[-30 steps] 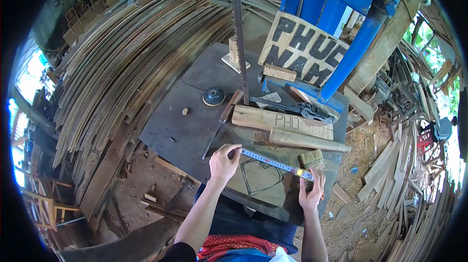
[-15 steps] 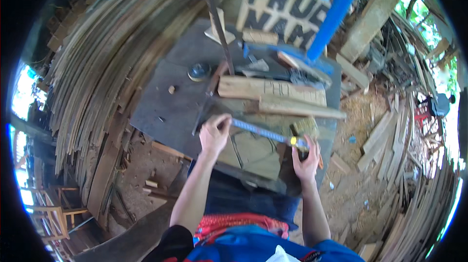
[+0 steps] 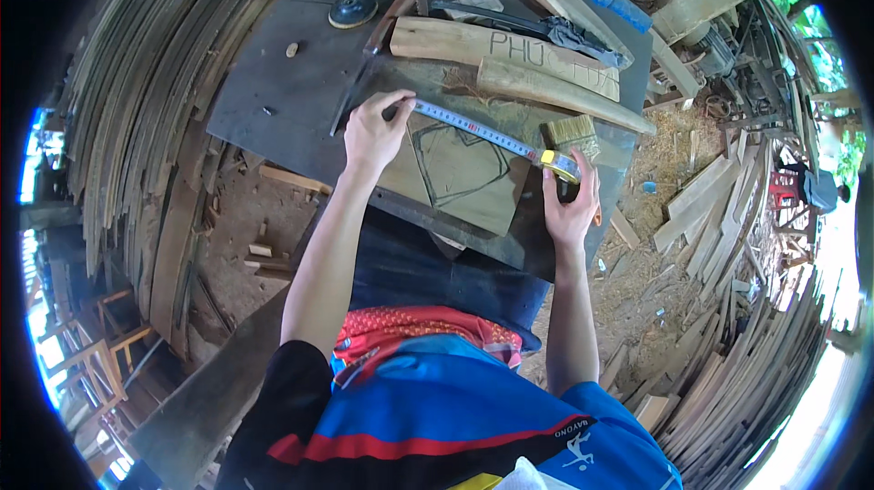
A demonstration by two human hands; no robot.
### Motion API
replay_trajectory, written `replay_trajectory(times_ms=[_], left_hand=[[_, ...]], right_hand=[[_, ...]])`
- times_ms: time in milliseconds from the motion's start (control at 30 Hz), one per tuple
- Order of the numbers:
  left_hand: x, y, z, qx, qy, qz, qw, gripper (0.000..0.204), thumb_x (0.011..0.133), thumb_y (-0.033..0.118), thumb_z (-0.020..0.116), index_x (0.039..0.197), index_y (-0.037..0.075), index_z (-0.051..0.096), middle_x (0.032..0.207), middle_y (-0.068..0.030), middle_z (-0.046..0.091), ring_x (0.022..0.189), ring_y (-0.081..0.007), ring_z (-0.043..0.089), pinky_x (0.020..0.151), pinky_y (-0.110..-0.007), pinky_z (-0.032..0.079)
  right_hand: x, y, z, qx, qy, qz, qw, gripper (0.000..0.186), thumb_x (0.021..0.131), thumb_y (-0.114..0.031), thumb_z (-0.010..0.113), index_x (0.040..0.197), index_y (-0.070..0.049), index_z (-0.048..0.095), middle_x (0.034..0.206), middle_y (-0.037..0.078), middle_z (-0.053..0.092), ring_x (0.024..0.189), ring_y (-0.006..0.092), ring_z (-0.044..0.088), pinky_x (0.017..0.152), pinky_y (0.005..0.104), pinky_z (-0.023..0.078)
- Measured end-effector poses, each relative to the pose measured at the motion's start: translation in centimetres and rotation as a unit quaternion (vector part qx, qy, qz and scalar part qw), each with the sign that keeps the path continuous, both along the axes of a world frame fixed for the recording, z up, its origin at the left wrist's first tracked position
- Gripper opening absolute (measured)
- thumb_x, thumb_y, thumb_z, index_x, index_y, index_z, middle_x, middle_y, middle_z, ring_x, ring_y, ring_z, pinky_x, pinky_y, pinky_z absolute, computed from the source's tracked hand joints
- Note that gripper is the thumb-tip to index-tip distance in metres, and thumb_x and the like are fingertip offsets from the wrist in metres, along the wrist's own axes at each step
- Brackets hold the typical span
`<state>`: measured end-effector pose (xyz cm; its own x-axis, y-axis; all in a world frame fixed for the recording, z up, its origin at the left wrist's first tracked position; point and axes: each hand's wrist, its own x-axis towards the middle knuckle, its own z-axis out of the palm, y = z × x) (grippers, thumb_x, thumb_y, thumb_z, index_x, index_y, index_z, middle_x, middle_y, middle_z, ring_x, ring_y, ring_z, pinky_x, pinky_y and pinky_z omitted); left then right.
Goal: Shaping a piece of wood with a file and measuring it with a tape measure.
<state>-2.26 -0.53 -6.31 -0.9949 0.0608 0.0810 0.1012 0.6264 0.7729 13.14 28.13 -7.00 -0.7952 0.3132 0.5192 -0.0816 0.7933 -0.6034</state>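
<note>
Between my hands a tape measure (image 3: 557,163) is drawn out, its blade (image 3: 478,129) stretched above a wooden board (image 3: 466,182) with a dark angular outline drawn on it. My left hand (image 3: 375,132) pinches the blade's end near the board's far left corner. In my right hand (image 3: 572,201) is the yellow-and-dark case, gripped by thumb and fingers at the board's right side. A wide brush (image 3: 574,133) with pale bristles lies just beyond that hand. Left of the board, a long thin dark blade, perhaps a saw (image 3: 351,94), rests on the dark tabletop.
Behind the board lie a lettered plank (image 3: 437,42) and a second wood piece (image 3: 555,94). A round dark disc (image 3: 352,10) sits on the table (image 3: 250,94). Stacked long boards (image 3: 173,62) stand at left. Wood offcuts (image 3: 701,203) cover the ground at right.
The view has tipped downward, so table and hands appear higher in the picture. The tape stays stretched between both hands, which keep their hold.
</note>
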Motion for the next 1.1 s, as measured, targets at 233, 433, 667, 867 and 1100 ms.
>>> replay_trajectory(times_ms=[233, 433, 667, 867, 1100], left_hand=[[-0.2, -0.3, -0.1, 0.016, 0.020, -0.018, 1.000, 0.018, 0.096, 0.028, 0.075, 0.111, 0.019, 0.079, 0.103, -0.0068, 0.077, 0.091, -0.0289, 0.074, 0.079, -0.037, 0.057], [-1.3, -1.0, -0.7, 0.030, 0.017, -0.043, 0.998, 0.027, 0.095, 0.023, 0.076, 0.121, 0.016, 0.074, 0.099, -0.0051, 0.077, 0.070, -0.0188, 0.066, 0.068, -0.034, 0.052], [-2.0, -1.4, 0.3, 0.012, 0.043, -0.139, 0.989, 0.020, 0.101, 0.017, 0.068, 0.120, 0.013, 0.067, 0.104, -0.0071, 0.072, 0.082, -0.0232, 0.067, 0.069, -0.034, 0.050], [-2.2, -1.9, 2.1, -0.038, 0.082, -0.200, 0.976, 0.009, 0.101, 0.017, 0.065, 0.108, 0.011, 0.062, 0.105, -0.0100, 0.066, 0.095, -0.0351, 0.069, 0.078, -0.047, 0.053], [3.2, -1.9, 7.3, -0.063, 0.123, -0.201, 0.970, 0.007, 0.099, 0.013, 0.066, 0.102, 0.009, 0.060, 0.094, -0.0061, 0.066, 0.077, -0.0346, 0.067, 0.067, -0.045, 0.052]], right_hand=[[-0.4, 0.1, -0.1, 0.017, 0.006, -0.011, 1.000, 0.062, 0.079, -0.016, 0.088, 0.134, -0.006, 0.061, 0.121, 0.015, 0.067, 0.107, 0.0386, 0.060, 0.097, 0.0473, 0.048], [-0.8, -0.1, -0.2, 0.009, -0.002, -0.014, 1.000, 0.064, 0.080, -0.020, 0.089, 0.134, -0.006, 0.060, 0.123, 0.016, 0.066, 0.109, 0.0390, 0.060, 0.097, 0.0479, 0.049], [-0.8, 0.1, -0.7, -0.039, 0.009, -0.011, 0.999, 0.075, 0.080, -0.027, 0.090, 0.140, -0.002, 0.053, 0.121, 0.019, 0.064, 0.110, 0.0373, 0.061, 0.097, 0.0466, 0.048], [-0.8, -0.1, -0.1, 0.083, -0.008, -0.025, 0.996, 0.061, 0.077, -0.032, 0.092, 0.121, -0.004, 0.059, 0.109, 0.015, 0.064, 0.103, 0.0363, 0.060, 0.095, 0.0462, 0.045], [0.4, -0.3, 0.7, 0.090, 0.009, -0.046, 0.995, 0.048, 0.081, -0.021, 0.087, 0.118, -0.005, 0.062, 0.111, 0.014, 0.068, 0.101, 0.0343, 0.062, 0.098, 0.0439, 0.044]])
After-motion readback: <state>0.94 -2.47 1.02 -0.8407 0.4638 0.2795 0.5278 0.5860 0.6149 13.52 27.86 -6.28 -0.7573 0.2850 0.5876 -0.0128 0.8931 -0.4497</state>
